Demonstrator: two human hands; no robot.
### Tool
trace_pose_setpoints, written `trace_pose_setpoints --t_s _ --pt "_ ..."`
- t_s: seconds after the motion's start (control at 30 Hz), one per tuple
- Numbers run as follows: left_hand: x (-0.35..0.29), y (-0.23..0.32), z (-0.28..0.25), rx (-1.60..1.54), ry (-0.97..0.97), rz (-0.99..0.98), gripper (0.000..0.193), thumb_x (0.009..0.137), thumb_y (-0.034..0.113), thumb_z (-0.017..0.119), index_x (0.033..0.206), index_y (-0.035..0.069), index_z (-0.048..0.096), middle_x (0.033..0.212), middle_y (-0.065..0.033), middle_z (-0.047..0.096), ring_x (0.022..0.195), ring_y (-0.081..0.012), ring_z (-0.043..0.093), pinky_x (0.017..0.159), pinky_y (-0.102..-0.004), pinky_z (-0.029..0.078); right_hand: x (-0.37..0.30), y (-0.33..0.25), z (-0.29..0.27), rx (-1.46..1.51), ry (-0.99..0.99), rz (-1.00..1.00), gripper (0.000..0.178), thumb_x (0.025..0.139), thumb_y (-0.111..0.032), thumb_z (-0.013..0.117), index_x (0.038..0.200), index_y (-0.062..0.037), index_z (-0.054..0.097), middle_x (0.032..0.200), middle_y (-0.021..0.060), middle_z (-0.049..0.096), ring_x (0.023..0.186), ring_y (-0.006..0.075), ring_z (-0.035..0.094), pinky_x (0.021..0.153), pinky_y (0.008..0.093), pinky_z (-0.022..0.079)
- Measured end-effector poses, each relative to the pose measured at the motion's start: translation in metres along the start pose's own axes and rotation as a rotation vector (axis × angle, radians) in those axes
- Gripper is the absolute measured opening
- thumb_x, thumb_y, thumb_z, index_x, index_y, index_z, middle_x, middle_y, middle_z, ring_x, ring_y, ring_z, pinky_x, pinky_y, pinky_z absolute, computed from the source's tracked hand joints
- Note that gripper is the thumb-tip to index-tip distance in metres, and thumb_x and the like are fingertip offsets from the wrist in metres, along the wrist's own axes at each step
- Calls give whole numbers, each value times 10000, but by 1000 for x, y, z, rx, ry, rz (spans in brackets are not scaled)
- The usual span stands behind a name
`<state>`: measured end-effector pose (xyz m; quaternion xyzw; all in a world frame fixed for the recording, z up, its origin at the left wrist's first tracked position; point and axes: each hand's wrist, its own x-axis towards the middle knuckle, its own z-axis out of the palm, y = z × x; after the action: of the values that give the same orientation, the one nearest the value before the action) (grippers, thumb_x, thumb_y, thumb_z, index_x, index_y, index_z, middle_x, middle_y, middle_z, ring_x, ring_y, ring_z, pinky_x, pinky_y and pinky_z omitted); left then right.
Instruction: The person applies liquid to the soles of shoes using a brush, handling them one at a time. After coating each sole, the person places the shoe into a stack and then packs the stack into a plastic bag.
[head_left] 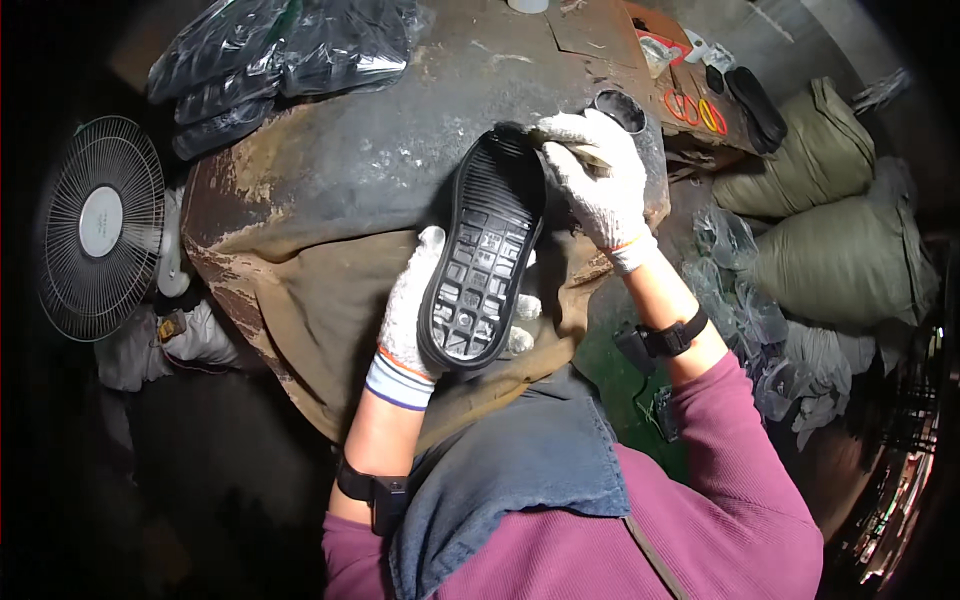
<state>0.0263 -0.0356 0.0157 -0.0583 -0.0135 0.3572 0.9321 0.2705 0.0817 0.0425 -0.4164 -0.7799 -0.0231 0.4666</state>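
A black shoe sole [482,250] lies tilted in my left hand [408,305], its hollow inner side with a grid of square cells facing up. My left hand, in a white knit glove, wraps around the sole from below, with fingertips showing past its right edge. At the sole's ridged far end is my right hand [605,180], also gloved and closed. It grips what looks like a small brush [592,158]; a tan bit of its handle shows between the fingers, and its dark tip is blurred against the rim. A round cup [620,110] with a dark inside stands just beyond my right hand.
A worn table [400,160], draped with brown cloth [330,300], lies before me. Black soles in clear plastic [290,60] are piled far left; a fan [100,225] stands left. Scissors [682,105] and black soles [755,105] sit far right, near green sacks [830,240].
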Motion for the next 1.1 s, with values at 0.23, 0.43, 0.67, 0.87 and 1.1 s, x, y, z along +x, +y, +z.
trace_pose_setpoints --t_s 0.23,0.43,0.67,0.87,1.1 --pt "-9 -2 0 10 95 21 772 1104 614 315 1645 64 332 1617 -270 436 1230 -621 593 903 -798 520 -20 -36 13 420 -176 267 190 909 -157 758 1085 -103 807 1106 61 787 1076 265 714 1017 393 537" --pt "-15 6 -6 26 -31 2 793 1097 603 386 1660 54 285 1646 -281 377 1212 -617 602 920 -792 521 -3 -16 9 711 -83 619 190 926 -88 754 1110 -58 789 1060 52 765 949 143 699 881 278 563" --pt "-19 11 -18 27 -53 66 736 1095 605 380 1614 84 394 1597 -260 466 1252 -648 561 959 -818 483 -16 -60 14 526 -301 218 190 908 -161 762 1076 -82 801 1123 30 796 1138 216 710 1211 438 400" --pt "-12 7 -25 34 -46 248 720 1082 595 374 1586 85 440 1563 -187 525 1333 -445 562 1115 -621 441 -30 -95 -4 467 -318 79 229 885 -174 794 1108 -132 820 1156 19 791 1218 221 681 1213 479 393" --pt "-14 23 -22 213 -174 406 681 1115 530 316 1576 45 437 1527 -148 573 1383 -295 555 1214 -470 390 -22 -125 -10 501 -446 -166 259 878 -198 808 1135 -164 818 1160 18 784 1220 241 680 1204 520 398"
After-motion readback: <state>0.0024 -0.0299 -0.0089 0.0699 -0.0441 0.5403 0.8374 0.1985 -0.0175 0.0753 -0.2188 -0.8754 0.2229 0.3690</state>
